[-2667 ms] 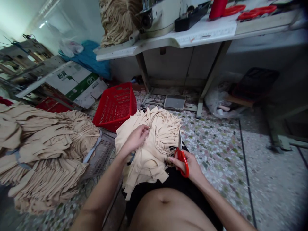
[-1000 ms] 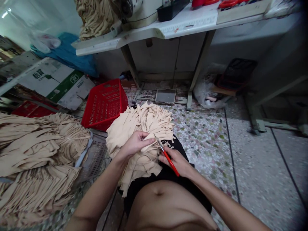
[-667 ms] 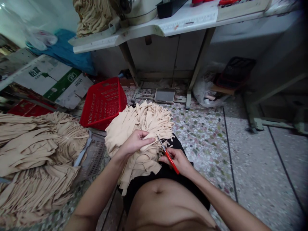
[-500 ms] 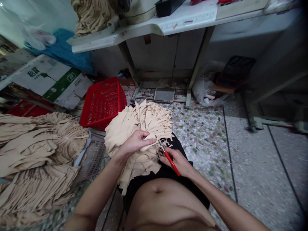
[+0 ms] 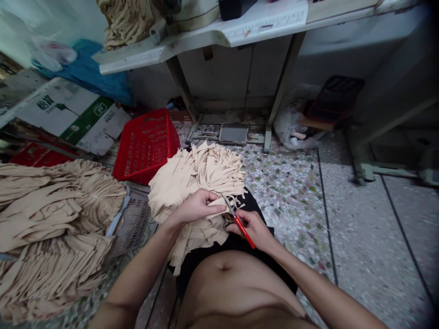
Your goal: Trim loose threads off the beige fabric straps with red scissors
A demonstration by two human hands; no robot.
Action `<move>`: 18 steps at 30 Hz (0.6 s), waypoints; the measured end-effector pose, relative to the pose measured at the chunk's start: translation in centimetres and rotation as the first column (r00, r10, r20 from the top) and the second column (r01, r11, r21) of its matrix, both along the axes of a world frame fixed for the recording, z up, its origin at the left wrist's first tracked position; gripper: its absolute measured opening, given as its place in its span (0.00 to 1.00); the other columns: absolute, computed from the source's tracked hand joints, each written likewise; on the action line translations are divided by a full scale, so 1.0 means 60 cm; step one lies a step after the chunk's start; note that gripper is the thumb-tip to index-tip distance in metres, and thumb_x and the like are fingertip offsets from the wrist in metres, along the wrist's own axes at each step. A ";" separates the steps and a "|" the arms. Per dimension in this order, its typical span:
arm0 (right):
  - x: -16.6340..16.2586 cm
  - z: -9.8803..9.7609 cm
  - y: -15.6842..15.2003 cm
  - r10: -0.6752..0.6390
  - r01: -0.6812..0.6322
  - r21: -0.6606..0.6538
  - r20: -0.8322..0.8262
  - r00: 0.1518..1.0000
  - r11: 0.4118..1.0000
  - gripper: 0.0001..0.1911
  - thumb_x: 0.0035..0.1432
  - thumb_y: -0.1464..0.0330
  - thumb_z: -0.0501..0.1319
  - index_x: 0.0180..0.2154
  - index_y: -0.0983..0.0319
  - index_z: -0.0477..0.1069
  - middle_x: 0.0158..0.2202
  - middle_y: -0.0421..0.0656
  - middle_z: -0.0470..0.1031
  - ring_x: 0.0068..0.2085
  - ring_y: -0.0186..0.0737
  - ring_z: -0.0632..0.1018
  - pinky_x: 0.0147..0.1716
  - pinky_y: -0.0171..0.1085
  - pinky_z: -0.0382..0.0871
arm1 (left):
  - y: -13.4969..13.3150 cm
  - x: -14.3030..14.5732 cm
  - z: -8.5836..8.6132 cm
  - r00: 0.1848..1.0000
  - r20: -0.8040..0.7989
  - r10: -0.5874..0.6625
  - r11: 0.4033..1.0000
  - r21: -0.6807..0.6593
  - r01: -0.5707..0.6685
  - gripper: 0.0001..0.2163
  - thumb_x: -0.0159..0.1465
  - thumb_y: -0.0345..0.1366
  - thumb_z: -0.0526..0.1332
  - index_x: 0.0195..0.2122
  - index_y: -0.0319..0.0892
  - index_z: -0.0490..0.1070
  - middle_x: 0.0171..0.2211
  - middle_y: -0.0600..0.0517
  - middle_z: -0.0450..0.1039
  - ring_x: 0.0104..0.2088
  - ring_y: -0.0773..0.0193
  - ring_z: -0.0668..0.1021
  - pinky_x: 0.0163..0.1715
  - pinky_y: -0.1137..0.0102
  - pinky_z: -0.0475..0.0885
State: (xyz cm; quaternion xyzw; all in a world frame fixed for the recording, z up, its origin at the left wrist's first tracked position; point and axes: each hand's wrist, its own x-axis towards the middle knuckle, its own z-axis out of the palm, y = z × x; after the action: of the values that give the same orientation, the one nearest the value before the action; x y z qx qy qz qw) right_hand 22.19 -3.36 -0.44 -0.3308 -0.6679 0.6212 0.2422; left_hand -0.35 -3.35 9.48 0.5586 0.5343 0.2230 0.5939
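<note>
A bundle of beige fabric pieces lies across my lap, its ends fanned out in narrow strips. My left hand pinches the edge of one fabric piece between thumb and fingers. In my right hand are red-handled scissors, their metal blades pointing up and left, right beside the fabric end at my left fingertips. Whether the blades are parted is too small to tell. A few small strips hang near the blades over my black trousers.
To the left, a grey crate stands by large stacks of beige fabric. A red plastic basket is on the floor ahead, near a white carton. A white worktable with a pedal underneath stands in front.
My left hand has shifted slightly right and down with the fabric edge, closer to the scissors. The right hand has stayed almost in place. The view has tilted a little.
</note>
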 end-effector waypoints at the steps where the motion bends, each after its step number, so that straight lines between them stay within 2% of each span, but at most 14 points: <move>1: 0.004 -0.002 -0.006 -0.012 0.011 -0.007 -0.017 1.000 1.000 0.27 0.58 0.52 0.69 0.23 0.60 0.59 0.21 0.33 0.56 0.24 0.32 0.57 0.24 0.33 0.49 | -0.004 0.000 0.008 0.999 -0.022 -0.036 0.999 0.026 0.036 0.14 0.65 0.44 0.66 0.34 0.36 0.80 0.26 0.53 0.72 0.27 0.67 0.70 0.28 0.74 0.62; 3: 0.011 -0.009 -0.018 -0.039 0.038 -0.014 -0.051 0.998 0.999 0.27 0.55 0.52 0.72 0.23 0.60 0.59 0.20 0.32 0.56 0.23 0.31 0.57 0.23 0.33 0.49 | -0.015 -0.008 0.023 0.984 -0.041 -0.176 0.983 0.040 0.177 0.13 0.66 0.43 0.66 0.37 0.38 0.82 0.30 0.50 0.76 0.31 0.64 0.74 0.31 0.73 0.67; 5: 0.018 -0.019 -0.026 -0.070 0.068 -0.044 -0.070 0.995 0.997 0.27 0.54 0.52 0.73 0.24 0.60 0.61 0.19 0.32 0.57 0.23 0.31 0.59 0.23 0.33 0.51 | -0.031 -0.026 0.025 0.924 -0.014 -0.381 0.925 -0.003 0.381 0.12 0.65 0.43 0.67 0.41 0.40 0.83 0.34 0.48 0.79 0.34 0.61 0.77 0.35 0.71 0.69; 6: 0.019 -0.025 -0.028 -0.098 0.093 -0.078 -0.067 0.993 0.993 0.26 0.54 0.51 0.73 0.24 0.60 0.62 0.19 0.32 0.58 0.22 0.32 0.60 0.22 0.33 0.52 | -0.041 -0.038 0.019 0.880 0.010 -0.475 0.879 -0.039 0.475 0.11 0.65 0.43 0.67 0.41 0.41 0.84 0.34 0.48 0.80 0.35 0.61 0.78 0.36 0.71 0.70; 8: 0.019 -0.033 -0.025 -0.174 0.163 -0.174 -0.048 0.984 0.971 0.26 0.53 0.50 0.73 0.25 0.59 0.62 0.18 0.33 0.60 0.20 0.32 0.62 0.20 0.32 0.54 | -0.064 -0.065 -0.006 0.834 0.043 -0.550 0.828 -0.103 0.551 0.12 0.64 0.44 0.69 0.39 0.42 0.84 0.33 0.47 0.80 0.33 0.61 0.78 0.35 0.71 0.70; 11: 0.010 -0.034 -0.005 -0.285 0.266 -0.264 -0.032 0.958 0.927 0.27 0.48 0.50 0.76 0.25 0.59 0.64 0.18 0.33 0.63 0.19 0.32 0.65 0.18 0.32 0.57 | -0.097 -0.096 -0.053 0.872 0.097 -0.479 0.846 -0.213 0.489 0.14 0.61 0.47 0.71 0.39 0.41 0.84 0.29 0.49 0.77 0.29 0.64 0.75 0.29 0.73 0.67; 13: 0.002 -0.027 0.012 -0.329 0.309 -0.260 -0.036 0.944 0.915 0.26 0.45 0.51 0.77 0.25 0.59 0.65 0.18 0.33 0.65 0.18 0.32 0.66 0.18 0.31 0.58 | -0.110 -0.106 -0.066 0.901 0.154 -0.406 0.848 -0.304 0.434 0.18 0.58 0.47 0.74 0.43 0.40 0.83 0.26 0.52 0.74 0.26 0.67 0.72 0.25 0.75 0.64; 15: -0.008 -0.016 0.027 -0.357 0.337 -0.245 -0.042 0.933 0.909 0.26 0.44 0.52 0.78 0.26 0.60 0.67 0.17 0.34 0.67 0.18 0.32 0.66 0.17 0.31 0.58 | -0.110 -0.105 -0.057 0.925 0.171 -0.340 0.860 -0.341 0.379 0.20 0.57 0.47 0.74 0.46 0.39 0.82 0.27 0.52 0.74 0.26 0.68 0.72 0.25 0.76 0.64; 16: -0.012 -0.010 0.034 -0.366 0.344 -0.241 -0.049 0.929 0.907 0.26 0.44 0.52 0.79 0.26 0.60 0.68 0.17 0.34 0.67 0.18 0.32 0.66 0.17 0.31 0.57 | -0.105 -0.103 -0.046 0.946 0.147 -0.287 0.891 -0.321 0.320 0.20 0.58 0.47 0.74 0.45 0.39 0.81 0.28 0.51 0.75 0.27 0.67 0.73 0.25 0.76 0.65; 18: -0.022 0.001 0.042 -0.367 0.342 -0.241 -0.068 0.928 0.908 0.25 0.43 0.52 0.79 0.27 0.60 0.69 0.18 0.35 0.69 0.18 0.32 0.66 0.17 0.31 0.58 | -0.085 -0.094 -0.021 0.995 0.014 -0.099 0.980 -0.175 0.100 0.17 0.63 0.47 0.69 0.43 0.38 0.80 0.30 0.50 0.76 0.27 0.66 0.75 0.27 0.74 0.67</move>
State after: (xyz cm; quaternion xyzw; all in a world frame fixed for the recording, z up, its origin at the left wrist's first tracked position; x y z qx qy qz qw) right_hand 20.85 -0.84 -0.39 -0.4365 -0.5074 0.6559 0.3490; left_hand -6.00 -8.45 8.19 0.5298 0.5217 0.1465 0.6525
